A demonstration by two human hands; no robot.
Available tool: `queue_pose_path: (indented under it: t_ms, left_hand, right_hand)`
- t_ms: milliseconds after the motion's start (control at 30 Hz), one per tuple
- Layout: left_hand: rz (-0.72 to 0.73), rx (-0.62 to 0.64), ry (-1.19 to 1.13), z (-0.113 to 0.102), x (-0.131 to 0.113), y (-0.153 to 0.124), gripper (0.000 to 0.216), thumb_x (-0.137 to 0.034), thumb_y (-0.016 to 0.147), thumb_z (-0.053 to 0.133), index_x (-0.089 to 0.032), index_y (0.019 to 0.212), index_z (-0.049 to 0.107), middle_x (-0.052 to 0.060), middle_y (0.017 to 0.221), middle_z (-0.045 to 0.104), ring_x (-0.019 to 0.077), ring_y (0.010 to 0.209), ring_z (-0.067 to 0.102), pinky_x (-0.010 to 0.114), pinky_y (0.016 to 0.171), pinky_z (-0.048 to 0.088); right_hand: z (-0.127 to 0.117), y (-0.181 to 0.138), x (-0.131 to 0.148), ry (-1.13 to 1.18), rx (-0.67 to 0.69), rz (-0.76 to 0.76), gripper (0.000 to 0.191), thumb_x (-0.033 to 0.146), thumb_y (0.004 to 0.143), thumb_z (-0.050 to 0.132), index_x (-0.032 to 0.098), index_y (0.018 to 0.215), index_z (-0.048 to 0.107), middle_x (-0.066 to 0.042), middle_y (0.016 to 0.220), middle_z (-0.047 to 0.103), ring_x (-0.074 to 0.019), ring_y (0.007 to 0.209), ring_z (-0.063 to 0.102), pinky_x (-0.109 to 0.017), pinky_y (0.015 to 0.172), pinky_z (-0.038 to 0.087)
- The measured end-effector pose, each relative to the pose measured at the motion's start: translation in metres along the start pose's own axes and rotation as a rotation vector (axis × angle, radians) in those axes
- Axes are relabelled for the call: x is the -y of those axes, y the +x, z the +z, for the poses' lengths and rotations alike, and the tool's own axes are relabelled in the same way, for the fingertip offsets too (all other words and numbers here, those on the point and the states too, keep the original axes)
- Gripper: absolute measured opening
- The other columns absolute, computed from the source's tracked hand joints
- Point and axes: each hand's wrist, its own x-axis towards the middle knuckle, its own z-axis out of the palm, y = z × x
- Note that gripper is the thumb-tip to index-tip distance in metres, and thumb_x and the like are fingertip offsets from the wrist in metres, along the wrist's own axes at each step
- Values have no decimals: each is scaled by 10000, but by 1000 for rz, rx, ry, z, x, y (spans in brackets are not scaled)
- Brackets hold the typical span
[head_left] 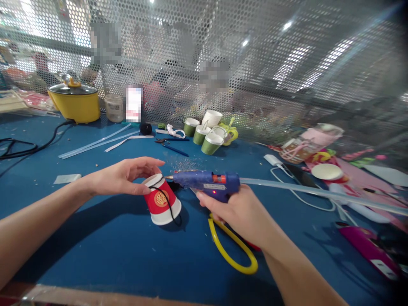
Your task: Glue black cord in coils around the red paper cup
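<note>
My left hand (135,176) is closed on a red and white paper cup (163,202) near its narrow end, thumb on the near side. The cup stands wide end down, slightly tilted, with a gold emblem facing me and a black cord (168,203) hanging across its side. In my right hand (234,212) is a blue hot glue gun (207,183), its red light on and its metal nozzle at the cup's narrow end. A long clear glue stick (302,189) runs out of its back. Beneath my right hand lies a yellow loop handle (234,255), its other end hidden.
Pliers (174,146), glue sticks (98,142) and several green and white cups (213,142) lie beyond my hands. A yellow electric pot (78,104) and glass jar (114,108) stand back left. A phone (301,176), cables and a purple power strip (369,248) are right.
</note>
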Motion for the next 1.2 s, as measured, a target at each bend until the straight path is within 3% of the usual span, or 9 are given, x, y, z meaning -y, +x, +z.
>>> queue_pose_path:
  t_ms: [167,1200]
  left_hand:
    - [11,3,15,-1,1,0,562,-184,734,650,-203,1245,416,92,1141,542,224,1101,493,411,960,386]
    - [10,19,13,0,-1,0,580,-148,723,647,-206,1247,406,77,1091,545,217,1064,501,415,949,392]
  right_hand:
    - [1,-2,-1,-8,14,-9,224,331,734,568,187,564,551,45,414,516,-104,390,498,-207,422,433]
    - [1,-6,-1,-106,2,-46,256,326,754,549,200,535,505,43,441,530,-112,426,472,-224,453,397]
